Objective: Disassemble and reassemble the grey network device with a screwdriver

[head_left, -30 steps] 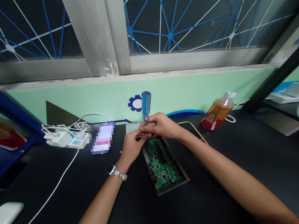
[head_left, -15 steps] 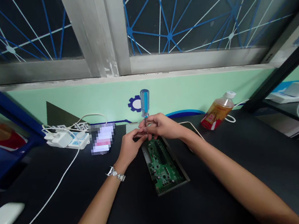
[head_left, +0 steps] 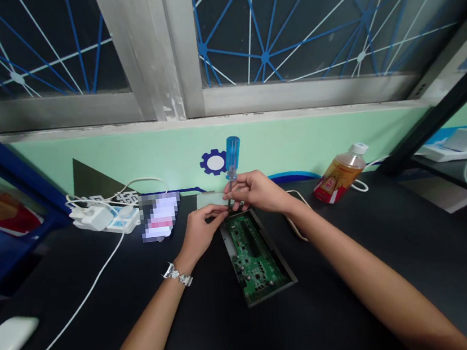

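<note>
Right hand pinches screwdriver; left hand beside it.

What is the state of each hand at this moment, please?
Right hand: closed, holding the screwdriver by its shaft.
Left hand: at the screwdriver's lower end, by the green circuit board; whether it is closed on anything cannot be told.

Centre of frame: the right hand grips the shaft of a screwdriver, blue handle uppermost and tilted slightly right. The left hand (silver bracelet at the wrist) has its fingertips beside the lower shaft; exact contact is unclear. Below, a green circuit board sits in a metal frame. Right of centre: a tilted bottle. Left of centre: a power strip.
</note>
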Demonstrator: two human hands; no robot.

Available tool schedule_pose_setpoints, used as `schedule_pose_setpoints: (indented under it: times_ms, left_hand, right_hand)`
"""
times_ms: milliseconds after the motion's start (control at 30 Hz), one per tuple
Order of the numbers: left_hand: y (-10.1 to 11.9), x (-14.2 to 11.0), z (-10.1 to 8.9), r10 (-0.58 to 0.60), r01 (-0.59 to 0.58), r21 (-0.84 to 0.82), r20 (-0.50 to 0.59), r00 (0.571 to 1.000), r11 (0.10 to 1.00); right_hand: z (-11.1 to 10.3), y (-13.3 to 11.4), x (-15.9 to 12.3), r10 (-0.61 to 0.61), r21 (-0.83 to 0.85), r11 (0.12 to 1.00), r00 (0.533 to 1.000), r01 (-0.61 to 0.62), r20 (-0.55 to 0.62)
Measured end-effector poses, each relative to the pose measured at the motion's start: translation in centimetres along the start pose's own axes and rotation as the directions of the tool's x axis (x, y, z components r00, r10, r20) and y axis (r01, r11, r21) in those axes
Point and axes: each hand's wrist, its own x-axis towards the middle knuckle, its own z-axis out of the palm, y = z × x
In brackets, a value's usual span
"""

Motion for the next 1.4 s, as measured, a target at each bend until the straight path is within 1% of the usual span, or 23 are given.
schedule_pose_setpoints:
  times_ms: [100, 200, 267, 367, 433, 467, 533, 600, 700, 800, 867, 933, 1000, 1033, 1100, 1167, 1300, 1400]
  left_hand:
    - [0.0, 0.2, 0.2, 0.012, -0.012, -0.011, -0.021, 1.0, 1.0]
    - [0.1, 0.4, 0.8, 0.021, -0.02, -0.042, 0.004, 1.0, 0.999]
    - [0.2, 0.4, 1.1, 0.025, -0.024, -0.031, 0.015, 1.0, 0.999]
    - [0.2, 0.4, 1.4, 0.03, -0.029, -0.017, 0.022, 0.999, 0.999]
    - [0.2, 0.3, 1.2, 0.018, -0.016, -0.046, 0.036, 0.999, 0.999]
    - [0.2, 0.2, 1.1, 0.01, -0.008, -0.061, 0.04, 0.999, 0.998]
    - [0.1, 0.0, 0.7, 0.003, 0.001, -0.076, 0.043, 0.999, 0.997]
    - [0.0, -0.1, 0.2, 0.004, -0.002, -0.057, 0.032, 0.999, 0.998]
    - [-0.2, -0.1, -0.1, 0.007, -0.007, -0.006, -0.002, 1.0, 1.0]
    - [-0.3, 0.0, 0.0, 0.027, -0.026, 0.012, -0.016, 1.0, 1.0]
    - [-0.3, 0.1, 0.4, 0.044, -0.044, 0.006, -0.01, 0.999, 0.999]
    - [-0.2, 0.1, 0.7, 0.051, -0.051, 0.006, -0.005, 0.999, 0.999]
    - [-0.1, 0.1, 0.9, 0.052, -0.052, 0.025, -0.01, 0.999, 0.998]
    - [0.0, 0.1, 0.9, 0.051, -0.05, 0.041, -0.015, 0.999, 0.998]
    - [0.0, -0.1, 0.7, 0.045, -0.044, 0.076, -0.022, 0.999, 0.996]
    - [0.1, -0.2, 0.2, 0.045, -0.043, 0.106, -0.016, 0.999, 0.993]
    - [0.5, -0.6, -1.0, 0.077, -0.073, 0.184, -0.017, 0.997, 0.98]
    - [0.6, -1.3, -1.9, 0.098, -0.09, 0.238, -0.023, 0.995, 0.967]
  right_hand:
    - [0.1, -0.4, -0.2, 0.009, 0.023, 1.0, 0.996, -0.011, 0.093]
    - [0.6, -0.8, -0.4, 0.009, 0.005, 1.0, 0.99, -0.009, 0.14]
    - [1.0, -0.8, -0.4, 0.0, -0.038, 0.999, 0.992, 0.005, 0.126]
    - [1.3, -0.3, -0.2, -0.02, -0.122, 0.992, 1.0, 0.022, 0.019]
    - [1.2, 0.1, 0.1, -0.02, -0.123, 0.992, 0.998, 0.014, -0.051]
    - [1.1, 0.3, 0.2, -0.015, -0.097, 0.995, 0.998, 0.008, -0.065]
    - [0.9, 0.3, 0.2, 0.002, -0.021, 1.0, 0.998, -0.003, -0.055]
    - [0.7, 0.1, 0.2, 0.016, 0.03, 0.999, 1.0, -0.015, -0.027]
    - [0.7, -0.5, -0.2, 0.026, 0.027, 0.999, 1.0, -0.026, 0.013]
    - [1.0, -0.8, -0.5, 0.019, -0.008, 1.0, 0.998, -0.019, 0.064]
    - [1.4, -0.8, -0.5, -0.007, -0.055, 0.998, 0.997, 0.011, 0.083]
    - [1.7, -0.6, -0.4, -0.069, -0.171, 0.982, 0.996, 0.077, 0.056]
    - [1.9, -0.3, -0.3, -0.149, -0.327, 0.934, 0.989, 0.142, 0.006]
    - [1.9, -0.2, -0.2, -0.176, -0.389, 0.908, 0.984, 0.157, -0.015]
    - [1.9, 0.0, -0.1, -0.197, -0.451, 0.879, 0.979, 0.156, -0.047]
    - [1.9, 0.0, -0.1, -0.204, -0.46, 0.874, 0.977, 0.153, -0.062]
    - [1.8, -0.1, -0.6, -0.215, -0.434, 0.885, 0.975, 0.168, -0.061]
    - [1.6, 0.2, -1.3, -0.217, -0.401, 0.901, 0.972, 0.164, -0.089]
